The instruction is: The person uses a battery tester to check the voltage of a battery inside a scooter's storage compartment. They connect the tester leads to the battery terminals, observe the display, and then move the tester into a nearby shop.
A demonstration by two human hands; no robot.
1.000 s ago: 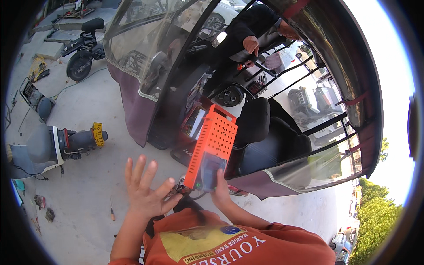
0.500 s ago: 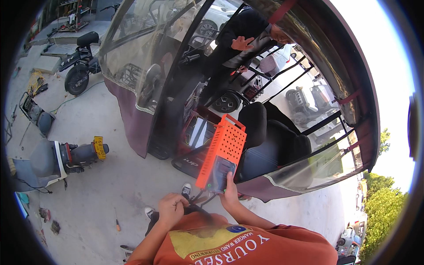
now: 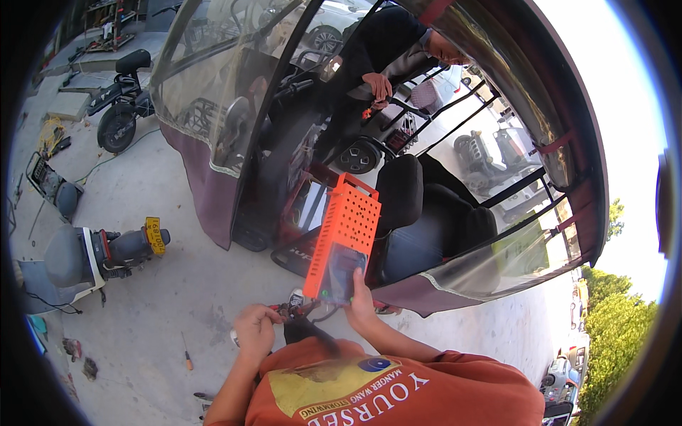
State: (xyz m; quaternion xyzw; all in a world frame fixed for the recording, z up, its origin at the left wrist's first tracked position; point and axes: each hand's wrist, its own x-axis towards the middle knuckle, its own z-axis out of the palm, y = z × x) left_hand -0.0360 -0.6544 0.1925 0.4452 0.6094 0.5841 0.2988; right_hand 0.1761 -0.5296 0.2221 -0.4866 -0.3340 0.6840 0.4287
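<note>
My right hand [image 3: 361, 307] grips the lower end of a bright orange perforated metal box [image 3: 346, 216], with the thumb over its dark glossy panel [image 3: 346, 264]. The box is tilted, its handle end pointing away from me. Dark cables [image 3: 323, 312] come from its near end. Left of them, my left hand [image 3: 256, 332] is closed, thumb and forefinger pinching what looks like the end of a cable [image 3: 278, 309]. That end is small and partly hidden by the fingers.
An enclosed three-wheeler [image 3: 241, 184] with clear plastic side sheets and a black seat [image 3: 401, 192] stands right ahead. Across it, a person [image 3: 376, 64] leans in, holding a small orange-red item [image 3: 367, 113]. Scooters [image 3: 67, 259] and a screwdriver [image 3: 187, 361] are on the left.
My left hand has moved left, away from my right hand, with the cable end. The box has shifted slightly left in view. The other person's raised hand has come down.
</note>
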